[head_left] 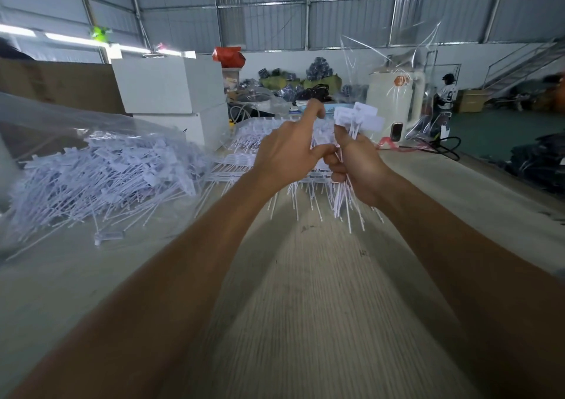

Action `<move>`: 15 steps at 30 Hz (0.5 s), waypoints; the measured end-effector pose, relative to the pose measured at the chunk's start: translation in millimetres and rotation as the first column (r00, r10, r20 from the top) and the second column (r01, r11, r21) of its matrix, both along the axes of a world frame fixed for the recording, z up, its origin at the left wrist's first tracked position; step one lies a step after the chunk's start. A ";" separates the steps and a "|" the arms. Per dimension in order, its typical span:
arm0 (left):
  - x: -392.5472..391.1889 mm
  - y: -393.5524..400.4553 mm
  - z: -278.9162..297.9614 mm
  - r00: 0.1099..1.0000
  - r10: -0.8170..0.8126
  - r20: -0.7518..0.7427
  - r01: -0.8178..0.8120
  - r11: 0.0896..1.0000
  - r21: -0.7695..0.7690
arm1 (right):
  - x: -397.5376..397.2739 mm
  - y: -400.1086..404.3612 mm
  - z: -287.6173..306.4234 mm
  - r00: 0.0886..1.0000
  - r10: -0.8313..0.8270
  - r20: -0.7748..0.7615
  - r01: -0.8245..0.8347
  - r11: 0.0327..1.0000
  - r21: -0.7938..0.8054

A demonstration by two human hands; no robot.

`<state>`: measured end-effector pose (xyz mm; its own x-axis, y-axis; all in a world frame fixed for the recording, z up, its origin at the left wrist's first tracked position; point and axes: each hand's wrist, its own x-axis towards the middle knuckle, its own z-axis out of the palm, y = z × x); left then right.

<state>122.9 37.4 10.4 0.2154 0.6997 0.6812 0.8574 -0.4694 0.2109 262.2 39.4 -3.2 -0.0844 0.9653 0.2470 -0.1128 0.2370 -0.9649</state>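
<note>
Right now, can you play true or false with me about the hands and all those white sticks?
1. The right hand grips a bundle of white ties. True.
2. The loose pile lies to the right of the hands. False: it lies to their left, on clear plastic.
3. White boxes stand behind that pile. True.
4. The left hand lies flat on the table. False: it is held up beside the bundle, forefinger straight.
</note>
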 end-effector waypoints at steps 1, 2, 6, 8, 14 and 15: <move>-2.0 1.2 -1.6 0.988 -0.073 0.133 0.087 0.991 -0.100 | 1.4 -0.9 1.7 1.000 0.008 -0.029 -0.008 1.000 0.010; -2.6 1.6 -2.8 0.953 -0.134 0.273 0.195 0.958 -0.212 | 2.9 -1.5 4.0 0.998 0.014 -0.060 -0.013 1.000 0.026; 4.8 -6.6 -9.1 0.898 -0.252 0.360 0.427 0.697 -0.576 | 6.2 -2.2 12.5 0.979 -0.008 -0.202 0.018 0.999 0.049; 12.9 -10.8 -11.5 0.868 -0.307 0.390 0.496 0.551 -0.671 | 7.6 -2.1 13.1 0.954 0.017 -0.299 -0.002 0.999 0.049; 20.2 -15.4 -13.2 0.813 -0.369 0.452 0.579 0.426 -0.695 | 11.2 -4.5 9.8 0.953 0.005 -0.304 0.020 0.997 0.077; 20.3 -16.0 -14.3 0.812 -0.364 0.456 0.580 0.419 -0.698 | 10.3 -3.8 8.7 0.960 -0.015 -0.279 0.036 0.997 0.071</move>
